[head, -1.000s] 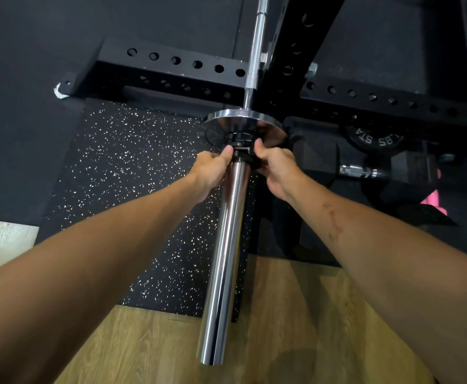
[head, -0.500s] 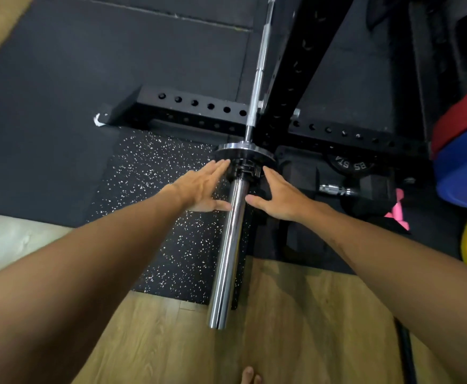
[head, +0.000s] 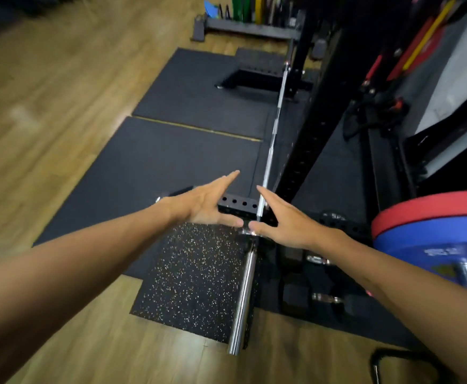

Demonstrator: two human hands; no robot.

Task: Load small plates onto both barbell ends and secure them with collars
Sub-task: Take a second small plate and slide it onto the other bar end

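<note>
The chrome barbell (head: 242,299) rests in the black rack, its near sleeve pointing at me and its thin shaft running away to the far end. The small plate (head: 245,232) on the near sleeve shows only as a silver sliver between my thumbs; the collar is hidden behind my hands. My left hand (head: 207,202) hovers open just left of the bar, fingers spread. My right hand (head: 285,220) hovers open just right of it. Neither holds anything. The picture is blurred by motion.
A black rack upright (head: 307,151) stands right of the bar, its holed foot beam (head: 236,203) below my hands. Red and blue bumper plates (head: 434,231) are stacked at the right. Dumbbells (head: 323,297) lie on the mat beside the sleeve. A far rack (head: 249,26) holds coloured plates.
My hands let go of the collar, opened and lifted off the sleeve. The view swung up along the bar toward its far end.
</note>
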